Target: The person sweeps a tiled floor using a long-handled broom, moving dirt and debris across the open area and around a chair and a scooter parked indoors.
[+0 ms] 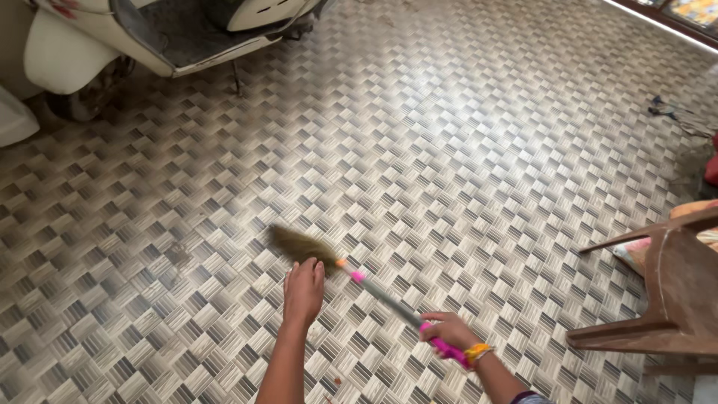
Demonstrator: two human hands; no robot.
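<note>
Gripping the broom by its pink handle, the right hand angles it low so bristles brush the floor, while the left hand hangs loose and empty beside them.

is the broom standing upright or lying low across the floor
Lying low. The broom slants nearly flat over the tiled floor, its bristle end down by the left hand, and the right hand grips its pink handle end.

Broom: brown bristles, grey-pink handle; floor: grey-beige basketweave; scooter: white.
</note>
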